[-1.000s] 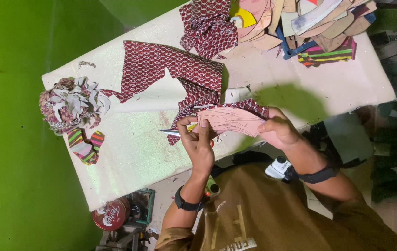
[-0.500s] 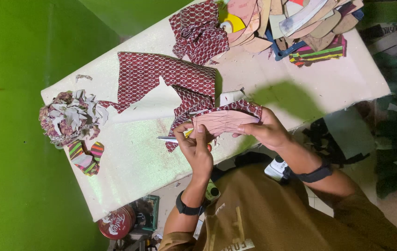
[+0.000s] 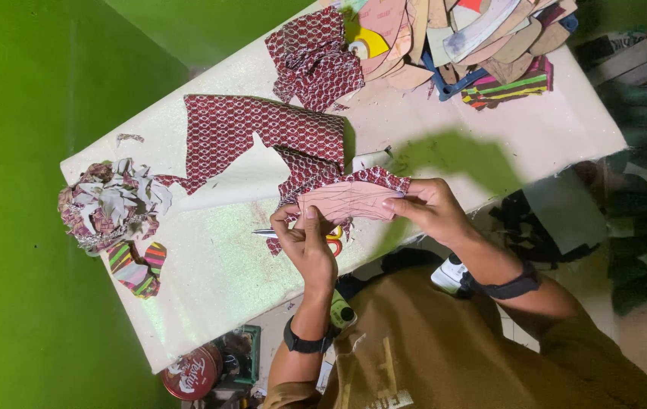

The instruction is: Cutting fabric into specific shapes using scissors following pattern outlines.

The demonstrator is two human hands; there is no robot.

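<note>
A: Status on the hands?

B: Left hand (image 3: 307, 244) is clenched around red-and-yellow-handled scissors (image 3: 316, 235), metal blades pointing away along the table. Thumb is pressed on the near end of a pink curved cardboard pattern piece (image 3: 348, 201).

A: Right?

B: Right hand (image 3: 429, 208) pinches the other end of the same pink pattern piece, fingertips (image 3: 393, 203) on top of it. So both hands are on it, one at each end.

A: Where does the pattern sit?

B: Flat on a dark red patterned fabric sheet (image 3: 263, 136), near the table's front edge. Fabric shows around the pattern's rim on all visible sides. The sheet spreads away from the person across a white rectangular work table (image 3: 210, 265) and has a notch-shaped gap in its edge.

A: Blades open or closed?

B: Cannot tell; mostly hidden by the hand, only a thin metal tip shows.

A: Anything else on the table?

B: Pile of crumpled fabric and paper scraps (image 3: 111, 201) at the left end, with small striped multicolour cutouts (image 3: 138, 265) just beside it. Bunched piece of the same red fabric (image 3: 314, 60) at the far side, touching a stack of pink and tan cardboard templates (image 3: 445, 34). Striped fabric strip (image 3: 509, 83) lies next to that stack.

A: Off the table?

B: Round red tin (image 3: 191, 373) below the table edge. Black bands on both wrists.
</note>
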